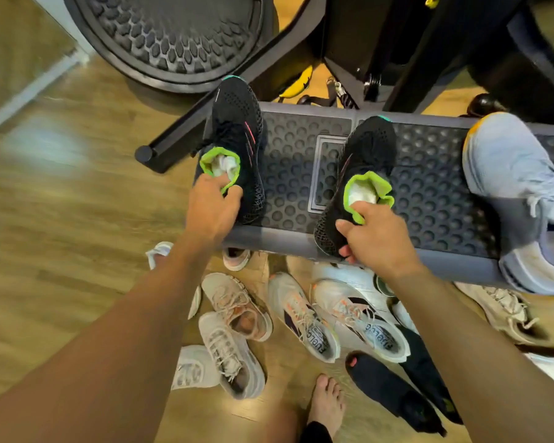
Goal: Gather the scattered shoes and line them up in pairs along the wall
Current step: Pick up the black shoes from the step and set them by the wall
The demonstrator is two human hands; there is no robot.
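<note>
Two black sneakers with green collars stand on a dark dimpled platform (pixel 291 174), toes pointing away from me. My left hand (pixel 210 207) pinches the heel collar of the left black sneaker (pixel 237 132). My right hand (pixel 376 238) grips the heel of the right black sneaker (pixel 370 151). White stuffing shows inside both. A pale blue sneaker (pixel 509 187) lies on the platform's right end. On the wooden floor below lie several more: beige sneakers (pixel 234 308), white sneakers with orange marks (pixel 304 314), a cream one (pixel 499 308) and black ones (pixel 394 388).
Black gym machine legs (pixel 205 103) and a round ribbed plate (pixel 173 36) stand behind the platform. A bare foot (pixel 328 401) stands among the floor shoes. Open wooden floor (pixel 61 203) stretches to the left, with a wall base (pixel 29 91) at the upper left.
</note>
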